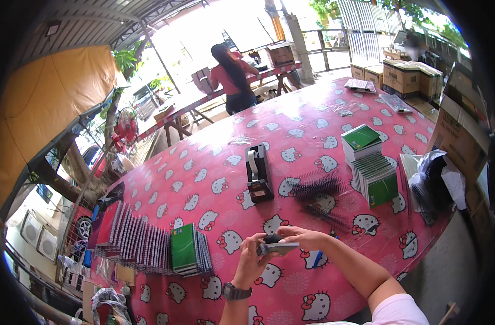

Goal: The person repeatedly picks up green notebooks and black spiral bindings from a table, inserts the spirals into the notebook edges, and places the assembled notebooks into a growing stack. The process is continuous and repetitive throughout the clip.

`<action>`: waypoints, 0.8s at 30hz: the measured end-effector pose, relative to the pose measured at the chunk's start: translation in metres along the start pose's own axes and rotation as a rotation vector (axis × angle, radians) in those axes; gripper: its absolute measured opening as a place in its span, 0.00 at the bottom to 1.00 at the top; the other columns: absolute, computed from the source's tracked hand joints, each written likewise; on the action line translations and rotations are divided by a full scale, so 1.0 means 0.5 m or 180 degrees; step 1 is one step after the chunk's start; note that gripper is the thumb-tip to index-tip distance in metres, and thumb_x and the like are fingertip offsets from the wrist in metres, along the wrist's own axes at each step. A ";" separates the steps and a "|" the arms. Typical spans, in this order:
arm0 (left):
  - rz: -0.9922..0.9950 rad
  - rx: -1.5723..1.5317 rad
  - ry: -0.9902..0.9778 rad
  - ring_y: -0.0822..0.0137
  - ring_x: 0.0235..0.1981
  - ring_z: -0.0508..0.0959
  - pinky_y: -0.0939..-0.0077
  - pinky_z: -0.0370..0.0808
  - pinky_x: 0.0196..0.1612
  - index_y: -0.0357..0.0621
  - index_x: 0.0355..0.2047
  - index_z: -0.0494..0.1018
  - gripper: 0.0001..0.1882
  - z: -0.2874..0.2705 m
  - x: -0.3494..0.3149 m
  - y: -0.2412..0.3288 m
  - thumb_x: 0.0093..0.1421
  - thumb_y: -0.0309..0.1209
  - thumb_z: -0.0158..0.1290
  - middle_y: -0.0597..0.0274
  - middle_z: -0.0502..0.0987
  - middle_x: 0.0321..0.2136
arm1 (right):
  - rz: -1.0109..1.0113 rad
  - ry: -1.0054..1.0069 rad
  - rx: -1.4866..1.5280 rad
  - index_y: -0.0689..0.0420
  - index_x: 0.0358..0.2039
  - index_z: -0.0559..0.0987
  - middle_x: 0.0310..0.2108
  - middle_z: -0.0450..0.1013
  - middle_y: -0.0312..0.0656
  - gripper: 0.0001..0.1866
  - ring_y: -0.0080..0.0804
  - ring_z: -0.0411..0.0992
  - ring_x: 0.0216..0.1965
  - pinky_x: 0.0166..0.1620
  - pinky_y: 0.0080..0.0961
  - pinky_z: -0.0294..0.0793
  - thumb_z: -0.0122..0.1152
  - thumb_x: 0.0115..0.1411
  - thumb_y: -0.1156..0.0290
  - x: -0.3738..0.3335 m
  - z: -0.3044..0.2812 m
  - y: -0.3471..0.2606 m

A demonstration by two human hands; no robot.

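Close to my body, above the table, a thin notebook or pad of pages (282, 248) is held nearly edge-on. My left hand (250, 260) is closed round its left end, thumb and fingers gripping it. Fingers of my right hand (302, 237) are bent over its upper side, beside a small dark thing (272, 238) that I cannot make out. Beneath my right wrist lies a blue pen (318, 259). Dark spiral binding coils (316, 187) lie loose beyond my hands. To their right stand stacked green-covered notebooks (382, 187).
A long row of spiral-bound notebooks (136, 238) leans at the left, green covers at its near end. A black tape dispenser (260, 179) stands mid-table. Plastic bags (440, 179) and cardboard boxes (458, 132) line the right edge. Another person (234, 78) stands at a far table.
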State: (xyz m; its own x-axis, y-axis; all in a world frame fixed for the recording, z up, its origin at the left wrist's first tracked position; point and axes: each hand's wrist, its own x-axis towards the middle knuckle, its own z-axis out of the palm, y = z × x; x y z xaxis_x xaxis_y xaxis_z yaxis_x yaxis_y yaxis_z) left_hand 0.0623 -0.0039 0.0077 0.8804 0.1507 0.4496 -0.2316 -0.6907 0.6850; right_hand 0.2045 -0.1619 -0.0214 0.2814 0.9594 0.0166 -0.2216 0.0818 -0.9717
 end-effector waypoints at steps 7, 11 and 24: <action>-0.0164 0.0469 -0.0375 0.60 0.38 0.73 0.63 0.61 0.48 0.45 0.41 0.67 0.19 -0.079 0.004 0.021 0.50 0.28 0.60 0.62 0.74 0.30 | -0.0742 0.1518 -0.2376 0.55 0.38 0.73 0.41 0.66 0.40 0.27 0.34 0.62 0.45 0.48 0.30 0.64 0.74 0.42 0.54 -0.022 -0.048 -0.050; -0.0187 0.1004 -0.0693 0.67 0.37 0.75 0.62 0.57 0.52 0.48 0.33 0.74 0.11 -0.081 0.013 0.053 0.49 0.29 0.61 0.69 0.76 0.28 | -0.0837 0.1883 -0.4032 0.50 0.43 0.73 0.54 0.57 0.46 0.31 0.49 0.56 0.52 0.56 0.42 0.59 0.75 0.38 0.56 -0.016 -0.032 -0.025; -0.0647 -0.0333 -0.0326 0.65 0.39 0.75 0.63 0.70 0.48 0.48 0.41 0.74 0.20 -0.037 0.006 -0.005 0.46 0.21 0.62 0.62 0.74 0.33 | -0.0127 0.0062 -0.0805 0.58 0.42 0.78 0.35 0.74 0.44 0.29 0.29 0.71 0.39 0.42 0.25 0.69 0.66 0.48 0.47 -0.034 -0.005 -0.088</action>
State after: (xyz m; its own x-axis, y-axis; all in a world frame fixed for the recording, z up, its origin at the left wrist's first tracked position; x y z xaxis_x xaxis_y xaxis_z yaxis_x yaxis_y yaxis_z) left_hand 0.0578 0.0112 0.0181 0.9494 0.2029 0.2398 -0.0824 -0.5757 0.8135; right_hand 0.2118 -0.1824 0.0207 0.3038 0.9512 0.0539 0.0299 0.0470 -0.9984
